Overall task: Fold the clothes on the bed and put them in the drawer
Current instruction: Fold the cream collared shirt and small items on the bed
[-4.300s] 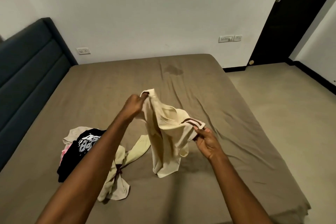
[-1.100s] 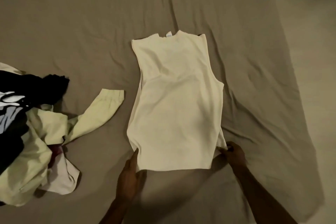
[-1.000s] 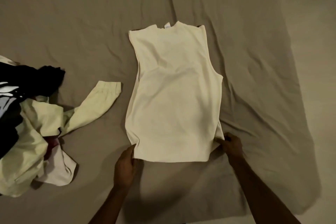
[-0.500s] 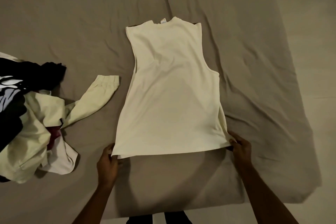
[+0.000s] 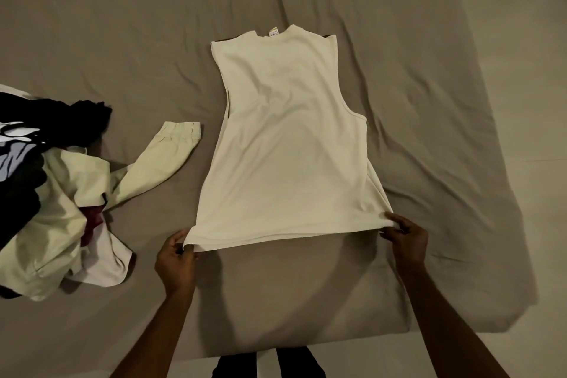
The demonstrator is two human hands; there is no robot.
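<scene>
A: Count of items on the taupe-sheeted bed [image 5: 399,101]?

B: One cream sleeveless cotton top [image 5: 285,144], spread flat, neck at the far end. One heap of unfolded clothes [image 5: 52,193] at the left: a pale yellow-green long-sleeved garment, a black printed one, a dark red scrap. Exact number in the heap cannot be told.

A: Hands?

B: Two, set apart. Left hand [image 5: 176,261] pinches the top's near left hem corner; right hand [image 5: 405,239] pinches the near right hem corner. The top lies just beyond both hands, the hem stretched between them.
</scene>
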